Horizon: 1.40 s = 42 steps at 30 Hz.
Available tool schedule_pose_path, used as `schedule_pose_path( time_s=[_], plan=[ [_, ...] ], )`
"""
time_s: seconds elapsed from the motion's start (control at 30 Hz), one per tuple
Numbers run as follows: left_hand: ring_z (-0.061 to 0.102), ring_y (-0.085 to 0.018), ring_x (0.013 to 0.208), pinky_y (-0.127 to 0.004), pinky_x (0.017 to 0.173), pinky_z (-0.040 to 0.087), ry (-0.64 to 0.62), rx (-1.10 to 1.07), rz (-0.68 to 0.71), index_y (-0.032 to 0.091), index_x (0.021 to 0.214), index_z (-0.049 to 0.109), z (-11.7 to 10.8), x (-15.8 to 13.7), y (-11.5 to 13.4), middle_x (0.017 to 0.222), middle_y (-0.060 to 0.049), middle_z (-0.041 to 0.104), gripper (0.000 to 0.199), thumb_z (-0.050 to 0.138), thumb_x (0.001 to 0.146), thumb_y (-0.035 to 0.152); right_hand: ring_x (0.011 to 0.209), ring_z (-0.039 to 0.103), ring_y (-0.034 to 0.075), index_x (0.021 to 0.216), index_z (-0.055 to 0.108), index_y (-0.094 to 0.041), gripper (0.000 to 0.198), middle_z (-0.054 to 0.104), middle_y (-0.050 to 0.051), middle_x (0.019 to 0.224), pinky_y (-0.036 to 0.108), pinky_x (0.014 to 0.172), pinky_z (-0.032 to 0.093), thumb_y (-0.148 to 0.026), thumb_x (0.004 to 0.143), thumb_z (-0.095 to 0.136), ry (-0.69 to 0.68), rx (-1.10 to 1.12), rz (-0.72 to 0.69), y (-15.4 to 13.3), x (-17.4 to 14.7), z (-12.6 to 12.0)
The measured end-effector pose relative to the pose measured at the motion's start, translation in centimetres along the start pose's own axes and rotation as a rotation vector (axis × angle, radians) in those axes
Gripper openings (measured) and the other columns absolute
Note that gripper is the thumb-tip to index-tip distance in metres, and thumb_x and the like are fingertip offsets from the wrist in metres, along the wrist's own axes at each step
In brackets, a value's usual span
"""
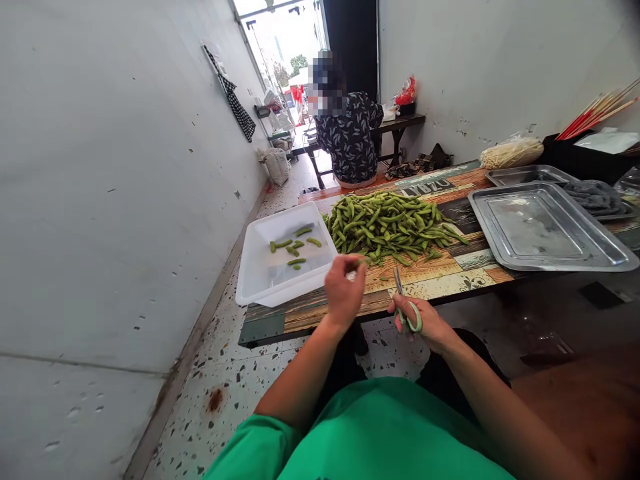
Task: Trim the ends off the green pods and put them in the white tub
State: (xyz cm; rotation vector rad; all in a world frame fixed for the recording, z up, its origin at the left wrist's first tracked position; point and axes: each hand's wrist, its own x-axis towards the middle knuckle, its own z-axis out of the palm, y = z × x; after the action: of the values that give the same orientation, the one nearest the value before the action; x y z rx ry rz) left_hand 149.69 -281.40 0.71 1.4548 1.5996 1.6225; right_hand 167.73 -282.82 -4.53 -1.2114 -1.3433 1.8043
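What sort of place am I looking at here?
Probably a small eatery, though no readable sign confirms it. What suggests it: a big heap of green pods on the table, metal trays at its right, and a bundle of red-ended sticks behind them.

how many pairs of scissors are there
1: the metal scissors with pale green loop handles, held in the bare right hand, blades pointing toward the heap of green bean pods. Any under the heap would be hidden.

Likely small eatery, plank-patterned table (430,275), metal trays (555,223), boxed sticks (595,117), bright doorway (277,43)
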Motion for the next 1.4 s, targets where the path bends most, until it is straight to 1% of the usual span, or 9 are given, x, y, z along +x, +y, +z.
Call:
schedule_pose_path(
  time_s=[0.17, 0.23, 0.37, 0.5, 0.6, 0.83, 1.0, 1.13, 1.4],
  plan=[
    [0.040, -0.029, 0.141, -0.051, 0.120, 0.023, 0.385, 0.619, 0.259, 0.017, 0.122, 0.060, -4.1, 3.5, 1.9, 0.142, -0.015, 0.053, 0.043, 0.053, 0.081, 0.007, 0.047, 0.048, 0.010, 0.085, 0.059, -0.017, 0.068, 0.061, 0.001, 0.059, 0.022, 0.040, 0.042, -0.083, 0.071, 0.058, -0.046, 0.074, 0.032, -0.1, 0.1, -0.1],
    [0.038, -0.028, 0.142, -0.049, 0.120, 0.025, 0.239, 0.679, 0.343, 0.018, 0.127, 0.060, -3.1, 3.3, 1.8, 0.144, -0.014, 0.051, 0.049, 0.051, 0.081, 0.005, 0.046, 0.047, 0.010, 0.085, 0.059, -0.017, 0.067, 0.061, 0.001, 0.059, 0.022, 0.039, 0.041, -0.082, 0.071, 0.057, -0.044, 0.083, 0.037, 0.0, 0.3, -0.1],
    [0.058, -0.022, 0.119, -0.034, 0.106, 0.043, -0.413, 0.767, 0.383, 0.016, 0.124, 0.063, 1.5, 1.7, 0.3, 0.124, -0.014, 0.065, 0.045, 0.041, 0.087, 0.002, 0.043, 0.046, 0.009, 0.085, 0.059, -0.016, 0.069, 0.060, 0.001, 0.057, 0.021, 0.037, 0.039, -0.084, 0.070, 0.057, -0.021, 0.063, 0.032, -0.1, 0.4, 0.0],
    [0.058, -0.029, 0.114, -0.039, 0.099, 0.046, -0.440, 1.020, 0.119, 0.003, 0.129, 0.056, 3.9, 3.0, -2.2, 0.122, -0.023, 0.062, 0.045, 0.037, 0.089, 0.001, 0.044, 0.045, 0.009, 0.085, 0.058, -0.016, 0.072, 0.059, 0.000, 0.056, 0.020, 0.037, 0.038, -0.086, 0.067, 0.057, -0.021, 0.056, 0.048, -0.6, -0.2, 0.1],
    [0.059, -0.030, 0.110, -0.038, 0.092, 0.048, -0.436, 1.067, 0.024, 0.005, 0.112, 0.067, 3.8, 4.8, -3.7, 0.112, -0.022, 0.066, 0.040, 0.035, 0.088, 0.000, 0.044, 0.044, 0.008, 0.085, 0.058, -0.016, 0.070, 0.060, 0.001, 0.057, 0.020, 0.037, 0.037, -0.084, 0.069, 0.058, -0.048, 0.059, 0.063, -0.8, -0.5, 0.0],
    [0.061, -0.023, 0.098, -0.032, 0.088, 0.046, -0.395, 0.775, 0.161, 0.014, 0.111, 0.072, 3.1, 3.4, -3.4, 0.101, -0.013, 0.071, 0.034, 0.043, 0.095, 0.018, 0.037, 0.039, 0.006, 0.084, 0.058, -0.016, 0.066, 0.060, -0.001, 0.055, 0.019, 0.034, 0.030, -0.081, 0.074, 0.055, -0.103, 0.047, 0.042, 0.2, 0.4, -0.1],
    [0.048, -0.010, 0.058, -0.023, 0.059, 0.039, -0.673, 0.298, -0.124, 0.014, 0.085, 0.075, 2.9, 1.4, -2.9, 0.063, 0.001, 0.060, 0.030, 0.053, 0.091, 0.033, 0.035, 0.039, 0.007, 0.084, 0.057, -0.017, 0.066, 0.058, -0.001, 0.051, 0.020, 0.033, 0.027, -0.081, 0.072, 0.056, -0.097, 0.033, 0.043, 0.3, 0.3, -0.1],
    [0.037, -0.008, 0.052, -0.022, 0.051, 0.030, -0.688, 0.190, -0.193, 0.013, 0.078, 0.073, 2.7, 0.9, -3.2, 0.054, 0.005, 0.048, 0.031, 0.057, 0.086, 0.038, 0.034, 0.038, 0.006, 0.084, 0.056, -0.017, 0.066, 0.059, -0.002, 0.051, 0.020, 0.033, 0.027, -0.082, 0.070, 0.057, -0.063, -0.014, 0.029, 0.2, 0.2, -0.2],
    [0.041, -0.007, 0.051, -0.021, 0.051, 0.031, -0.717, 0.152, -0.301, 0.012, 0.077, 0.072, 2.6, 0.9, -3.1, 0.058, 0.003, 0.059, 0.029, 0.059, 0.084, 0.037, 0.025, 0.030, 0.005, 0.074, 0.056, -0.018, 0.055, 0.052, -0.004, 0.042, 0.021, 0.029, 0.020, -0.073, 0.075, 0.057, 0.049, -0.215, -0.009, 0.2, 0.0, -0.2]
  ],
)
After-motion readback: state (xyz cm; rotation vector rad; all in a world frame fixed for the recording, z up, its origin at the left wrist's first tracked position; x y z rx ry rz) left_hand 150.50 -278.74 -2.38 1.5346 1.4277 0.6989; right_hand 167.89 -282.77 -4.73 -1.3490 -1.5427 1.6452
